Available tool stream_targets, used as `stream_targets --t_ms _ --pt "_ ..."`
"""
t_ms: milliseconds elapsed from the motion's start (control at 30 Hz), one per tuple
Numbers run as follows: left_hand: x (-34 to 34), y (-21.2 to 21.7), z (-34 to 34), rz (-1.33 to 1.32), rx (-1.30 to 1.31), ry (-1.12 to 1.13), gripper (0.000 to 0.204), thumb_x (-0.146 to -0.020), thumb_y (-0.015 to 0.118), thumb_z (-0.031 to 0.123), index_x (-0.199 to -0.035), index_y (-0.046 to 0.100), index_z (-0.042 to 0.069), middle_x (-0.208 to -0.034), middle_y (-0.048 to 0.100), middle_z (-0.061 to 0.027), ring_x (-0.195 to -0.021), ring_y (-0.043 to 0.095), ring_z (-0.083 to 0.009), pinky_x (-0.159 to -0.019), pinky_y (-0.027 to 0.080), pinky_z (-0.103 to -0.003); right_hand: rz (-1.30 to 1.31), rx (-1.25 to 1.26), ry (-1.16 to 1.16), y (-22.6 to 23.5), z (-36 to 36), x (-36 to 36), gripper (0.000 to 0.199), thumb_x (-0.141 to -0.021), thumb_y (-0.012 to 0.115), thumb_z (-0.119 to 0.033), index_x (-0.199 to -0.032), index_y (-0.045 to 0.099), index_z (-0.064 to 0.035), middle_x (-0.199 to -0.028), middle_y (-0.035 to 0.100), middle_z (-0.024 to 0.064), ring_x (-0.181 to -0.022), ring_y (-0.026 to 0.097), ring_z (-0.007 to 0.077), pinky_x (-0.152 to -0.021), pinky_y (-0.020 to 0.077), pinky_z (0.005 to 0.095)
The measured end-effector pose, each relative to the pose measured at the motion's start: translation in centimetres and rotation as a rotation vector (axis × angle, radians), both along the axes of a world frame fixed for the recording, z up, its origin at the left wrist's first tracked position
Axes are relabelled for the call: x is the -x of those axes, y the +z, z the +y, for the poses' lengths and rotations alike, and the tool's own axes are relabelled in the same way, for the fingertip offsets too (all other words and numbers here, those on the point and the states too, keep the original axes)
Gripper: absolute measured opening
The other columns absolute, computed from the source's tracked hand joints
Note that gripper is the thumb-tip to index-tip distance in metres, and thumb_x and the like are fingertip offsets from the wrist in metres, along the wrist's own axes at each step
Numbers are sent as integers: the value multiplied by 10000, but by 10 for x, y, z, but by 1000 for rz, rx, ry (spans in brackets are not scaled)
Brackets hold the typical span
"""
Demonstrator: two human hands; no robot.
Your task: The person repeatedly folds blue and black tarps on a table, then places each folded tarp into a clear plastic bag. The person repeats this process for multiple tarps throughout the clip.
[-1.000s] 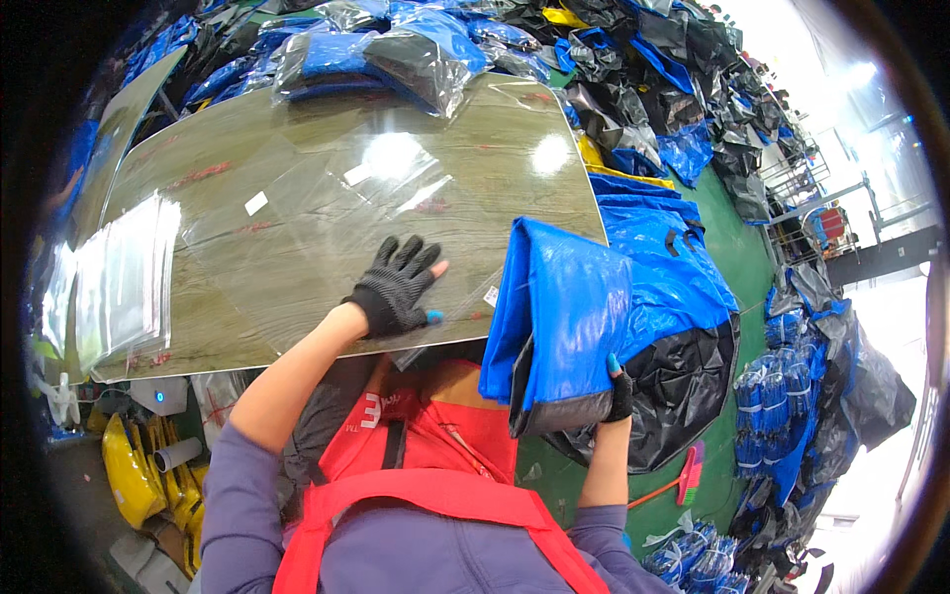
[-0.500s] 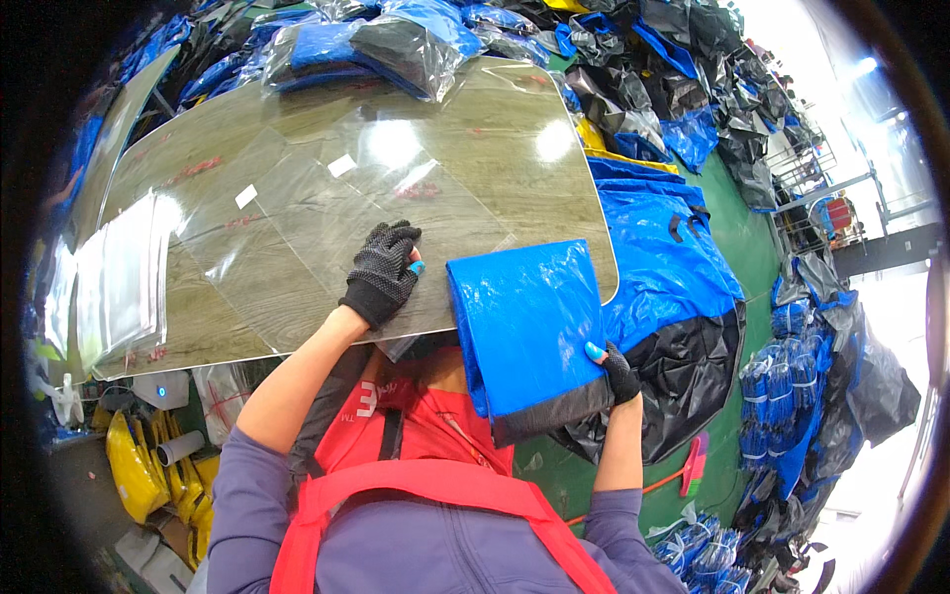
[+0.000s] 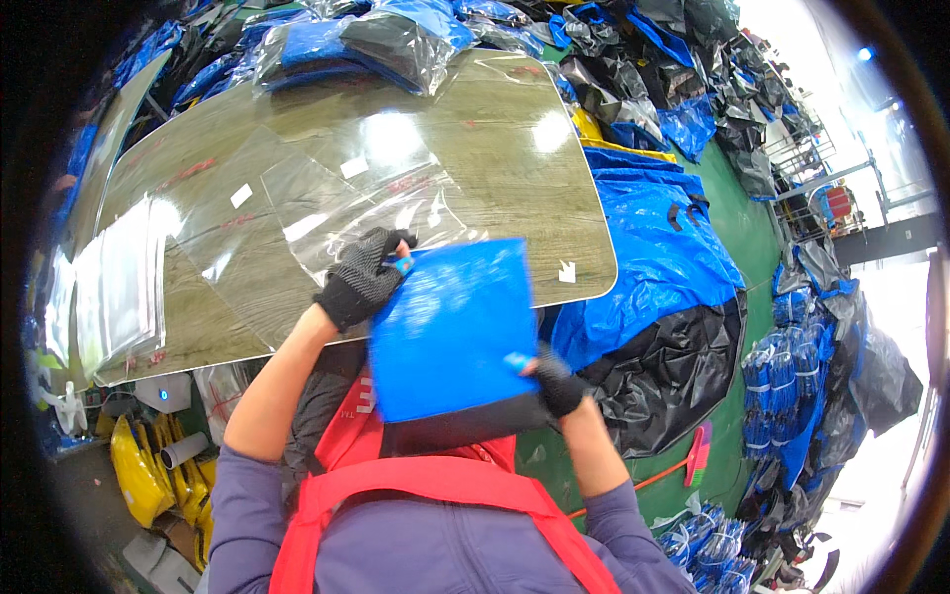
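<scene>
A folded blue tarp sheet (image 3: pixel 455 327) with a black strip along its near edge hangs over the table's front edge. My right hand (image 3: pixel 562 384), gloved with bare fingertips and slightly blurred, grips its near right side, thumb on top. My left hand (image 3: pixel 364 279), in a black dotted glove, is closed at the near end of a clear plastic bag (image 3: pixel 317 208), beside the tarp's far left corner. The bag is creased and raised there; how it lies under the fingers is partly hidden. Another clear bag (image 3: pixel 218 243) lies flat to its left.
The wood-patterned table (image 3: pixel 524 188) carries bagged tarps (image 3: pixel 366 45) at the back and a stack of clear bags (image 3: pixel 124 282) at left. Blue and black tarp (image 3: pixel 653 297) drapes at right. Bundled blue packs (image 3: pixel 782 381) and a pink broom (image 3: pixel 699 455) are on the green floor.
My right hand has brought the folded tarp left, up to my left hand. My left hand has shifted slightly left, and the clear bag's near end has wrinkled and lifted.
</scene>
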State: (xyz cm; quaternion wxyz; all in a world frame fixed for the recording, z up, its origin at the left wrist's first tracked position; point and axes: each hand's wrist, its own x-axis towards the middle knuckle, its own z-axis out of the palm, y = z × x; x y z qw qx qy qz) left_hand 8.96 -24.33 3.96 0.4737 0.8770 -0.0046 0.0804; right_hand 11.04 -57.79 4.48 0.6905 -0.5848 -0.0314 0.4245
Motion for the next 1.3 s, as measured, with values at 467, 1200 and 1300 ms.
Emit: stream_targets --t_ms 467,1200,1300 --pt "63 29 9 -172 -253 -41 123 -831 610 94 -939 559 66 -1227 612 -179 -1247 494 -378 -1124 279 -495 -211 101 380 -35 88 -99 392 -878 657 -331 -1017 644 36 -975 681 91 -888 631 182 -775 512 297" --pt "113 1 40 285 890 555 584 -860 695 321 -1324 464 50 -1002 619 -103 -871 624 -198 -702 549 -336 -408 97 -303 -37 125 -18 354 -764 819 -221 -775 487 -100 -716 506 -21 -669 455 79 -607 420 223" --pt "121 7 39 463 982 553 456 -847 715 253 -1222 524 75 -1029 633 -93 -858 615 -167 -717 528 -288 -593 356 -308 -36 132 -7 399 -743 832 -316 -754 537 -48 -682 546 29 -657 485 109 -617 451 277"
